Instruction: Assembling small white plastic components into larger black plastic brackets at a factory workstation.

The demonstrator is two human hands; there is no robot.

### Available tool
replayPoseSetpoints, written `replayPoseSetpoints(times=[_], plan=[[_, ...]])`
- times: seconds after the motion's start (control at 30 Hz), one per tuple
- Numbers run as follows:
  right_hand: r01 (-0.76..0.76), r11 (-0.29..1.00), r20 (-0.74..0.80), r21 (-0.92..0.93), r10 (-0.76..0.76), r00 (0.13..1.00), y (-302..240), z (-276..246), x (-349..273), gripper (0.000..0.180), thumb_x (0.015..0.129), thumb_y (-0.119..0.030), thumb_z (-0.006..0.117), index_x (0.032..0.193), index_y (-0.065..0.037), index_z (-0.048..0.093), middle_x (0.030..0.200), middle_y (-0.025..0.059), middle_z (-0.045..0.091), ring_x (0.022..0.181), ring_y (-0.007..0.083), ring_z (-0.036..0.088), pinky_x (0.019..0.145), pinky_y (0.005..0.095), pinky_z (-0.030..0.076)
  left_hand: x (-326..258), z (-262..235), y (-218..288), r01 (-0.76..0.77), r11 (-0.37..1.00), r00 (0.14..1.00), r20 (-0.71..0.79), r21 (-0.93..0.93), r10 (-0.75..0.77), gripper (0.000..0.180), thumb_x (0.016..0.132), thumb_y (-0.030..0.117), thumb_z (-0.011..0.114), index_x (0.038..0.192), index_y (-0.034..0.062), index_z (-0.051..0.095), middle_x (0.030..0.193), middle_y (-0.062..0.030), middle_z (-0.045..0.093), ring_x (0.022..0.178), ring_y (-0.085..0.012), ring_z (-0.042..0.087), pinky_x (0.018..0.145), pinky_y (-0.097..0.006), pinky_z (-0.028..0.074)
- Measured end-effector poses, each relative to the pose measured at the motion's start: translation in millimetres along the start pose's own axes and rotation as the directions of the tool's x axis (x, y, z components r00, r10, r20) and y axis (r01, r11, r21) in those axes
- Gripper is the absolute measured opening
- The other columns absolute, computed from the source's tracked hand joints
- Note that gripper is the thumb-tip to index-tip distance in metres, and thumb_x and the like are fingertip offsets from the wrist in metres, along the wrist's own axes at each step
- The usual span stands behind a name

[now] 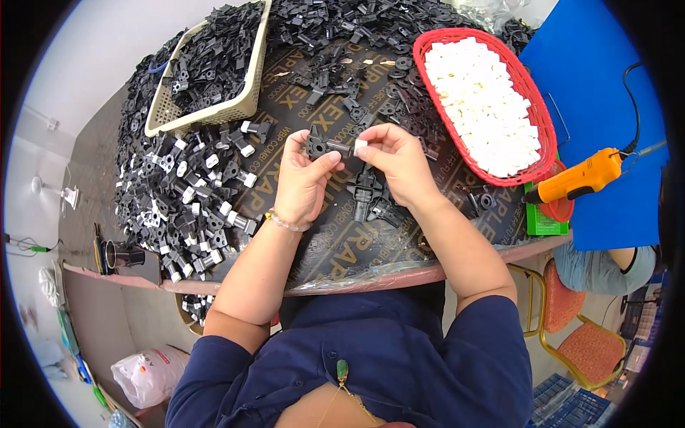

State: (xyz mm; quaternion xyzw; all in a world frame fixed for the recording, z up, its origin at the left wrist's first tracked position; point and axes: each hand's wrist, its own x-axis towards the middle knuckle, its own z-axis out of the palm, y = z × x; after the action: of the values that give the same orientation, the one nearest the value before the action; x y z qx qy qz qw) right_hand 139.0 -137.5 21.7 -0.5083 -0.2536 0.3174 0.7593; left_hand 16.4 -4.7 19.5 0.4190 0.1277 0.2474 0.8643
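Left hand (303, 178) grips a black part (316, 145); right hand (396, 160) pinches a white cap (361, 145), seemingly half-seated; capped pile (193, 192) left, many uncapped parts (342, 28) remain

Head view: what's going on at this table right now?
A person holds a black plastic part in the left hand, above the dark table. The right hand pinches a small white cap at the end of that part. To the left lies a pile of black parts with white caps on. A red basket on the right holds loose white caps; a beige basket at the back holds bare black parts.
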Motion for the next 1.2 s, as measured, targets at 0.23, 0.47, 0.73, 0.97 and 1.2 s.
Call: replayPoseSetpoints(times=[0.23, 0.47, 0.73, 0.97, 1.2], plan=[[-0.115, 0.987, 0.03, 0.114, 0.113, 0.993, 1.3, 3.5, -1.0, 0.023, 0.087, 0.001, 0.072, 0.109, 0.003, 0.065, 0.099, 0.0088, 0.068, 0.089, 0.0136, 0.065, 0.08, 0.027, 0.054, -0.5, 3.8, 5.7, -0.083, 0.984, 0.995, -0.041, 0.159, 0.091, 0.06, 0.084, -0.006, 0.073, 0.135, 0.0067, 0.044, 0.108, -0.0062, 0.064, 0.093, -0.0135, 0.065, 0.078, -0.027, 0.055], [-0.053, 0.993, 0.014, 0.101, 0.052, 0.999, 7.0, 5.0, -4.8, 0.02, 0.087, 0.003, 0.072, 0.106, 0.004, 0.065, 0.097, 0.0097, 0.07, 0.086, 0.014, 0.067, 0.082, 0.0266, 0.055, -3.6, 2.7, -1.3, -0.154, 0.963, 0.987, -0.018, 0.221, 0.162, 0.058, 0.085, -0.007, 0.074, 0.136, 0.0041, 0.049, 0.113, -0.0036, 0.061, 0.096, -0.0112, 0.062, 0.083, -0.027, 0.055], [0.144, 0.987, 0.379, -0.068, -0.107, 0.919, -5.2, 3.4, 4.8, 0.087, 0.074, -0.014, 0.085, 0.147, 0.004, 0.04, 0.145, 0.0125, 0.047, 0.133, 0.0209, 0.045, 0.115, 0.0391, 0.032, -3.3, 1.0, 5.5, 0.257, 0.951, 0.937, 0.285, -0.171, -0.202, 0.07, 0.09, 0.017, 0.074, 0.148, 0.018, 0.033, 0.099, -0.004, 0.062, 0.076, -0.0131, 0.062, 0.068, -0.026, 0.051], [0.43, 0.773, 0.513, -0.467, -0.16, 0.843, -21.7, 88.4, 29.7, 0.079, 0.062, -0.017, 0.09, 0.131, -0.003, 0.053, 0.109, 0.0099, 0.07, 0.095, 0.0128, 0.064, 0.083, 0.0287, 0.054, 23.3, -40.1, -22.9, 0.169, 0.907, 0.985, 0.09, -0.385, -0.145, 0.045, 0.101, 0.048, 0.051, 0.13, 0.0127, 0.05, 0.109, -0.0052, 0.063, 0.1, -0.0196, 0.063, 0.087, -0.036, 0.054], [0.779, 0.372, 0.597, -0.505, -0.501, 0.626, 26.4, 240.6, 92.9, 0.107, 0.068, -0.059, 0.083, 0.144, 0.002, 0.04, 0.139, 0.0254, 0.052, 0.13, 0.0379, 0.05, 0.109, 0.0433, 0.039, 26.2, -61.0, -18.3, 0.305, 0.837, 0.951, 0.198, -0.454, -0.238, 0.053, 0.102, 0.044, 0.053, 0.142, 0.0112, 0.04, 0.105, -0.0085, 0.068, 0.086, -0.0254, 0.068, 0.076, -0.043, 0.058]])
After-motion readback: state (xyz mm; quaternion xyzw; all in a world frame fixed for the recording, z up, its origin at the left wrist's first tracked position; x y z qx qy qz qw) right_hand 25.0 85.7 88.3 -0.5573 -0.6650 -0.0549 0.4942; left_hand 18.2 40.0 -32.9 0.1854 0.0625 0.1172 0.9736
